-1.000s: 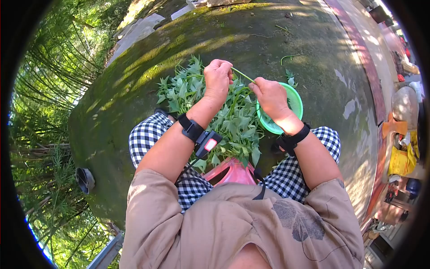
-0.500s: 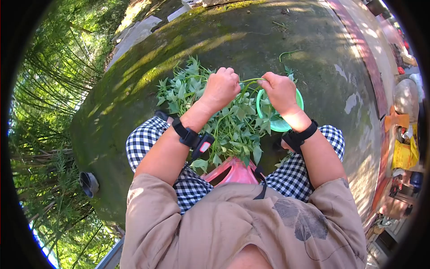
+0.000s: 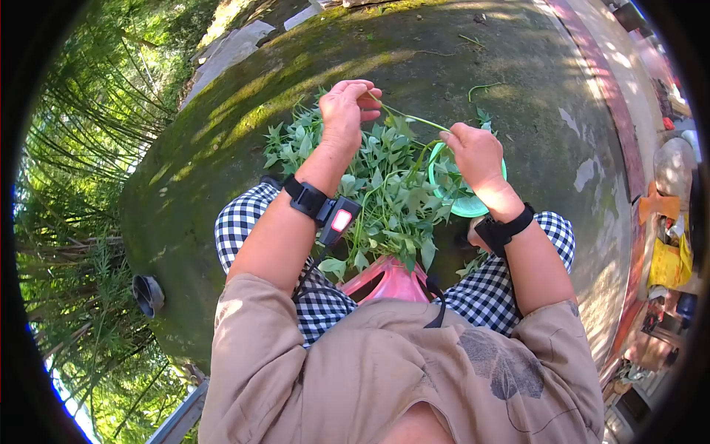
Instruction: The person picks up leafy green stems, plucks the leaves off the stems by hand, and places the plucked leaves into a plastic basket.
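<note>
A thin green stem (image 3: 418, 119) stretches between my two hands above a heap of leafy green vines (image 3: 392, 196) on the ground. My left hand (image 3: 346, 111) is at the stem's left end, its fingers partly spread and the thumb side hidden. The stem's right end is pinched between the thumb and fingers of my right hand (image 3: 475, 152). Under and behind my right hand stands a green basket (image 3: 470, 207), partly covered by leaves and the hand. A pink plastic item (image 3: 396, 285) lies between my knees, below the heap.
A loose stem (image 3: 484, 87) lies on the mossy ground beyond the basket. At the far left is a dark pot (image 3: 148, 294) near bushes. On the right, a yellow bag (image 3: 668, 263) and mixed household things stand past a reddish edge strip.
My left hand has moved up and to the left and its fingers have loosened. My right hand has shifted slightly right. The stem between them now shows longer.
</note>
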`<state>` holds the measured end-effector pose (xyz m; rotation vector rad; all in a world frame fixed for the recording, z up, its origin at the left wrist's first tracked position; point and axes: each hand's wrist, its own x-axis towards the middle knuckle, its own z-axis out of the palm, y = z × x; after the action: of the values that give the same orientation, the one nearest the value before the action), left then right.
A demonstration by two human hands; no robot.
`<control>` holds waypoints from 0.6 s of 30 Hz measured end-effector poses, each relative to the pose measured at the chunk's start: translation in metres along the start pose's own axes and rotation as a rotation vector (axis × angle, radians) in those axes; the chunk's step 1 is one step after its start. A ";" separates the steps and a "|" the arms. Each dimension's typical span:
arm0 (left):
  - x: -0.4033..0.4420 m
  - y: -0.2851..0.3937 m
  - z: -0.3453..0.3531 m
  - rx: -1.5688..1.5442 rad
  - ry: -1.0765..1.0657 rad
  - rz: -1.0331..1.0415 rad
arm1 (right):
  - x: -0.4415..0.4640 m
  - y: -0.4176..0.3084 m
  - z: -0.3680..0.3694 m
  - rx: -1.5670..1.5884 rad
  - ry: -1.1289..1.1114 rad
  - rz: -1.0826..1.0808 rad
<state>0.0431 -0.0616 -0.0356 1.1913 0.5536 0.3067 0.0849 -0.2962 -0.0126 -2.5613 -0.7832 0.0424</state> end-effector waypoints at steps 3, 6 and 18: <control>0.012 0.023 -0.016 -0.289 -0.057 -0.086 | 0.007 0.024 -0.002 0.154 -0.038 0.110; 0.024 0.045 -0.042 -0.388 -0.068 -0.020 | 0.010 0.042 -0.006 0.458 -0.106 0.333; -0.024 0.007 -0.018 0.598 -0.490 -0.192 | 0.008 0.045 -0.043 1.179 -0.242 0.692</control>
<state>0.0138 -0.0574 -0.0274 1.7051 0.3264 -0.3401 0.1222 -0.3428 0.0072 -1.5475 0.1385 0.7818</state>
